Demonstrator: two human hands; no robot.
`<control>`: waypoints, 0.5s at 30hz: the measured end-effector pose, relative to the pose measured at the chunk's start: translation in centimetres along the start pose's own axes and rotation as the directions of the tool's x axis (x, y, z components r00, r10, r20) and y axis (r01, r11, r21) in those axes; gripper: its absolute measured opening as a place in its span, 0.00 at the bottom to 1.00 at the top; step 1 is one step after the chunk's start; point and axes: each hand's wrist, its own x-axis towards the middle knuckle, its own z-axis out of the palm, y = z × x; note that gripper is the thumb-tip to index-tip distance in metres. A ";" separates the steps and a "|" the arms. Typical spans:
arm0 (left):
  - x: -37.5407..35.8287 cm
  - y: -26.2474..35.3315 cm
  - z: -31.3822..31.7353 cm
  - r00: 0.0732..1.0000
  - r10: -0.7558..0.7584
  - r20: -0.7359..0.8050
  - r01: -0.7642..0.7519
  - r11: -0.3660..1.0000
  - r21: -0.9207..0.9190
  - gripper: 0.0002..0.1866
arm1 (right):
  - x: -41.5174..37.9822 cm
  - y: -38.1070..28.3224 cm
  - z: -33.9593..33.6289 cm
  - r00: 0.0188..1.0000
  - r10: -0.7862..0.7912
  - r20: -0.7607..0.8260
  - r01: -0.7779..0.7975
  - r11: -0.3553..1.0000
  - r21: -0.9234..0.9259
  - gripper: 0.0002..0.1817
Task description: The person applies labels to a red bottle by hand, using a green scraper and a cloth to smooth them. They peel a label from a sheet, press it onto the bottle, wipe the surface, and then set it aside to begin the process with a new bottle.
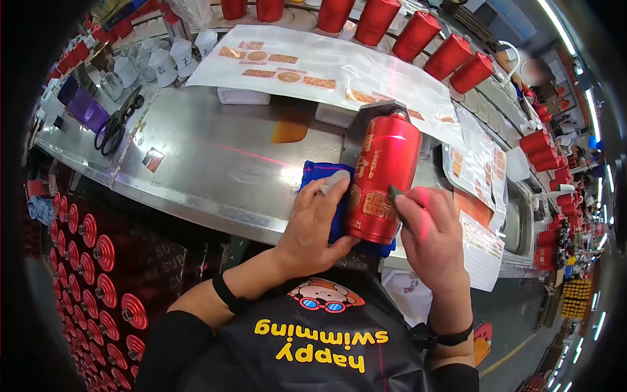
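Pinching a small dark green tool (394, 196) in its grip, the right hand (431, 228) works at the right edge of a gold label (375, 202) on a red bottle (392, 147), which lies right of the frame's centre, its base over a blue cloth (317, 174) on the metal desk (202, 170). The left hand (313, 225) has its fingers loosely spread, thumb by the bottle's base. Light, even pressure would likely serve best, with the tool's edge laid flat to the curve; a firmer left-hand brace could stop any rolling. Printed sheets (333, 49) spread across the top of the frame.
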 end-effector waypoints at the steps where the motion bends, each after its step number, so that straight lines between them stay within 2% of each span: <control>1: 0.0 0.2 -0.3 1.000 0.009 -0.011 -0.009 1.000 0.013 0.46 | -0.4 0.1 0.1 0.997 0.055 -0.050 -0.053 0.997 0.052 0.21; 2: 0.1 0.2 -0.5 0.996 0.088 -0.022 -0.087 0.996 0.028 0.46 | -1.0 0.0 0.3 0.984 0.141 -0.107 -0.118 0.973 0.197 0.20; 4: 0.2 0.2 -0.8 0.969 0.243 -0.034 -0.241 0.969 0.057 0.47 | -1.6 -0.7 0.5 0.924 0.382 0.013 -0.355 0.845 0.400 0.17; 5: 0.4 0.4 -0.8 0.975 0.219 -0.024 -0.217 0.975 0.055 0.47 | -1.8 -0.9 0.6 0.871 0.483 0.089 -0.462 0.744 0.483 0.15; 6: 0.8 0.6 -0.6 0.980 0.196 -0.013 -0.195 0.979 0.055 0.48 | -2.5 0.0 1.9 0.887 0.462 -0.009 -0.402 0.781 0.479 0.14; 7: 1.1 0.8 -0.4 0.985 0.175 -0.001 -0.175 0.983 0.053 0.48 | -2.7 0.2 1.9 0.809 0.586 0.041 -0.505 0.659 0.557 0.13; 9: 1.4 0.6 0.2 0.987 0.159 -0.007 -0.158 0.984 0.085 0.49 | -3.9 1.2 2.4 0.722 0.691 -0.026 -0.521 0.568 0.637 0.12; 12: 1.7 -0.1 0.6 0.987 0.153 0.056 -0.159 0.979 0.128 0.51 | -5.1 1.1 2.4 0.623 0.772 0.127 -0.467 0.237 0.852 0.12; 15: 1.0 -1.0 1.2 0.994 0.092 0.066 -0.094 0.995 0.023 0.51 | -6.2 2.0 3.1 0.582 0.796 0.166 -0.440 0.137 0.887 0.12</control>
